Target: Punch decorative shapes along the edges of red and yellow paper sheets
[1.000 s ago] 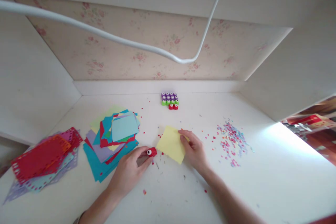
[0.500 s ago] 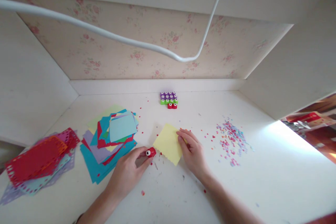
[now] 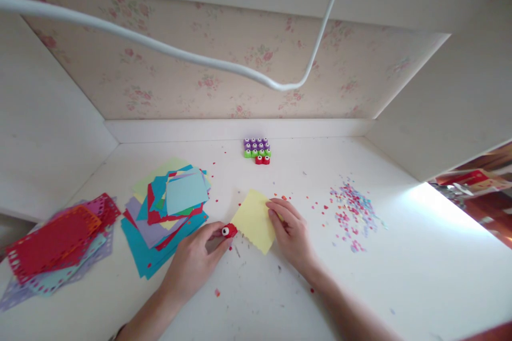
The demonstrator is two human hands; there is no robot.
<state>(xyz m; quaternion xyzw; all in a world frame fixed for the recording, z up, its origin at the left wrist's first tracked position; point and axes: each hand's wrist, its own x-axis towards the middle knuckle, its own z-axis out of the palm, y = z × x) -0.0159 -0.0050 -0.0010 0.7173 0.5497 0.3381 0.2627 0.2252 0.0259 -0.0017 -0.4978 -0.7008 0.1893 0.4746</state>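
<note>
Left hand: thumb and fingers closed on a small red punch, right at the left corner of a yellow sheet. Cannot tell if paper sits inside. Punch probably light, hard, slightly slick; best gripped by its sides. Sheet lies mid-worktop between both hands, lower-left edge scalloped; likely limp, easily creased. Right hand: pinching its right edge, a sound hold.

Head-worn view, facing forward and down over a smooth white tabletop.
It looks from above and behind the bare left hand and the bare right hand, fairly near them, wide enough to reach the beige, pink-flowered wall panel beyond.
</note>
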